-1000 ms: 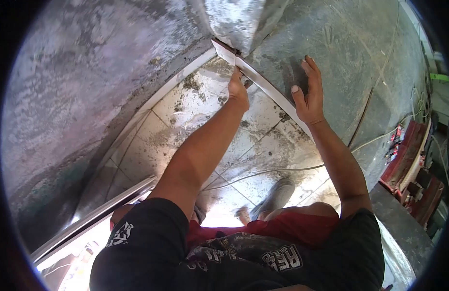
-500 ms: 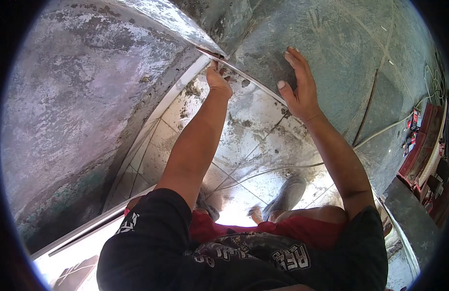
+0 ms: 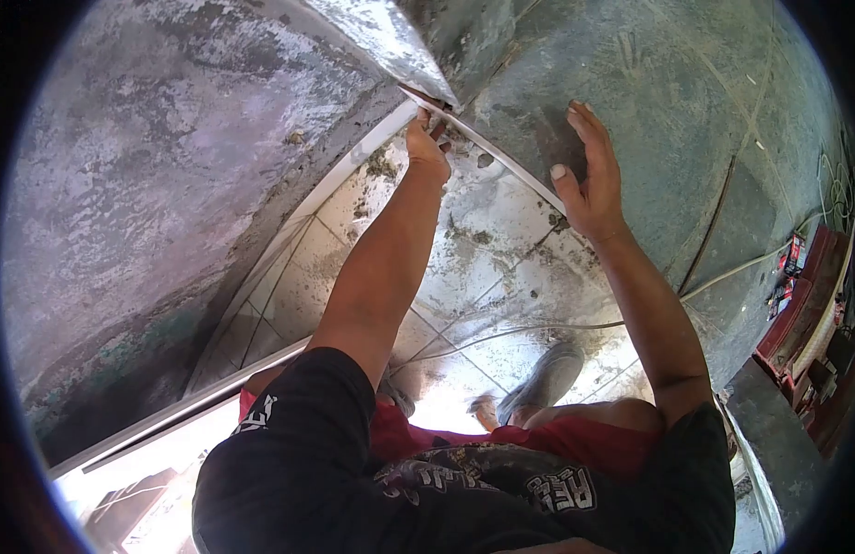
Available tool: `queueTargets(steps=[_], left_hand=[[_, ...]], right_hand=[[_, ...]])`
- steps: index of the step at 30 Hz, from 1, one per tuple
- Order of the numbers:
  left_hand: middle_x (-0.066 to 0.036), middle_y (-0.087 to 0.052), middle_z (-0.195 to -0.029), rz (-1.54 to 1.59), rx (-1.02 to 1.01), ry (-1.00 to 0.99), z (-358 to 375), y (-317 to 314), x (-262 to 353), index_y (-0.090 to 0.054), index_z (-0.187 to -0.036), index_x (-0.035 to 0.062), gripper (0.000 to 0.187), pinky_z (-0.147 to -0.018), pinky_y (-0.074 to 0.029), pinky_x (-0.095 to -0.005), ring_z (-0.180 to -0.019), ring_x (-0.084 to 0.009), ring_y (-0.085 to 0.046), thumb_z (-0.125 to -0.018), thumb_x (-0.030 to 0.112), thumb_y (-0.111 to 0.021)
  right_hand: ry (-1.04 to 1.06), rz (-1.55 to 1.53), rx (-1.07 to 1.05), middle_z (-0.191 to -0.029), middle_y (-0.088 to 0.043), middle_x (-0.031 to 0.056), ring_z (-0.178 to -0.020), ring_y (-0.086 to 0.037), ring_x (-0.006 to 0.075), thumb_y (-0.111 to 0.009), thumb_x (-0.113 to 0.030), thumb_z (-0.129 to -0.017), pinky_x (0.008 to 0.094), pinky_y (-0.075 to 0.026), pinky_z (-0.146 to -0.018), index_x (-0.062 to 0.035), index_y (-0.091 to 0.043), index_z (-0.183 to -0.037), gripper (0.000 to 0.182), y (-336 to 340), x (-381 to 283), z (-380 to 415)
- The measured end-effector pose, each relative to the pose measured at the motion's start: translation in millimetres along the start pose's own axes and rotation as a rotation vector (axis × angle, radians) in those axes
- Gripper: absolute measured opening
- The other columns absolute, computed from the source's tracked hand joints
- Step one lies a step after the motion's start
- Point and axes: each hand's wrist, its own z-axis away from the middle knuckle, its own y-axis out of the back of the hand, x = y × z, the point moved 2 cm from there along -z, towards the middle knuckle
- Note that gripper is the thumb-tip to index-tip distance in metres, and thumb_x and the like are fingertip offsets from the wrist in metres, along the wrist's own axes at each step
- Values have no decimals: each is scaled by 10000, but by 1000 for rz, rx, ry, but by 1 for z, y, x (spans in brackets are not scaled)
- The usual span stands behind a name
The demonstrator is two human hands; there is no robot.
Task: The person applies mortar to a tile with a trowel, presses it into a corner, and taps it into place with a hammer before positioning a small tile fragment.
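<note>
My left hand [image 3: 427,146] is at the corner where two pale skirting strips meet, its fingers curled under the strip's end. What the fingertips grip, if anything, is hidden. A thin pale strip [image 3: 501,159] runs from that corner down to the right along the wall's foot. My right hand [image 3: 594,180] is raised against or close to the grey-green wall [image 3: 667,111], thumb and fingers apart, with nothing in it. Dirty white floor tiles [image 3: 464,268] with crumbs of debris lie between my arms.
A cable [image 3: 538,326] crosses the tiles near my shoes [image 3: 549,379] and runs up to the right. A red toolbox-like case [image 3: 806,295] with small items stands at the far right. A worn purple-grey wall [image 3: 169,166] rises on the left.
The whole view has shifted slightly, so the corner and both hands appear a little further right. My hands keep nearly the same pose against the strip and wall.
</note>
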Motion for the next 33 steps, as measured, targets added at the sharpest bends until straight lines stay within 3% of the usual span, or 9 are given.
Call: queueTargets(steps=[5, 8, 11, 14, 16, 21, 25, 29, 33], left_hand=[[60, -397, -1472, 44, -65, 67, -6, 16, 5, -412, -1451, 189, 627, -1088, -144, -528, -1273, -242, -402, -842, 334, -365], [38, -412, -1452, 295, 193, 28, -6, 16, -5, -436, -1426, 178, 576, -1073, -195, -504, -1290, -228, -400, -877, 338, -360], [22, -447, -1416, 341, 428, -57, 12, 11, -7, -453, -1405, 161, 543, -1013, -272, -442, -1301, -203, -396, -903, 344, -353], [16, -470, -1394, 150, 103, -134, 20, -22, -5, -447, -1410, 147, 551, -951, -298, -386, -1305, -184, -398, -903, 341, -352], [30, -477, -1388, 69, 4, -115, 18, 0, -8, -444, -1414, 150, 552, -949, -296, -370, -1289, -181, -414, -901, 335, -356], [15, -451, -1425, 402, 387, 5, 32, -9, 21, -452, -1410, 130, 549, -967, -315, -360, -1254, -190, -439, -911, 337, -354], [-19, -466, -1391, 176, 61, -104, 14, -4, -9, -489, -1354, 71, 528, -922, -339, -350, -1237, -197, -448, -915, 329, -352], [14, -463, -1386, 292, 329, -67, 1, 13, -5, -482, -1341, 90, 525, -919, -333, -359, -1209, -212, -444, -888, 334, -381], [-45, -475, -1319, 200, -23, -76, 13, 8, -11, -495, -1284, 58, 523, -929, -335, -376, -1190, -227, -455, -889, 382, -381]], right_hand=[[11, 18, 2, -1413, -429, 230, -1358, -369, 399, -591, -328, -887, 471, -315, -1102, -32, -449, -1360, 575, -1, 0, 0], [-2, 20, 7, -1414, -427, 232, -1361, -365, 399, -585, -353, -894, 475, -315, -1101, -32, -447, -1362, 584, -2, 1, 0], [-13, 14, 9, -1417, -424, 234, -1365, -357, 400, -572, -371, -900, 476, -313, -1101, -29, -442, -1367, 593, 1, 1, -1], [-1, -7, 14, -1420, -421, 235, -1366, -355, 400, -563, -384, -904, 471, -309, -1103, -27, -438, -1371, 601, 1, 3, -1], [-16, -26, -3, -1420, -421, 236, -1364, -358, 399, -559, -391, -908, 468, -307, -1105, -27, -437, -1373, 603, -1, 0, 7], [-8, -7, 13, -1416, -426, 235, -1360, -364, 395, -552, -402, -915, 466, -300, -1108, -24, -438, -1370, 602, -2, 2, 1], [-24, -20, -4, -1413, -430, 232, -1357, -370, 394, -553, -387, -912, 464, -299, -1108, -23, -439, -1368, 595, -3, -1, 6], [2, -16, 22, -1403, -439, 236, -1347, -383, 393, -556, -388, -911, 462, -307, -1102, -27, -442, -1368, 593, -1, 3, 2], [-24, -46, 29, -1398, -442, 240, -1341, -390, 394, -560, -395, -910, 460, -308, -1099, -21, -443, -1366, 601, -2, 2, 2]])
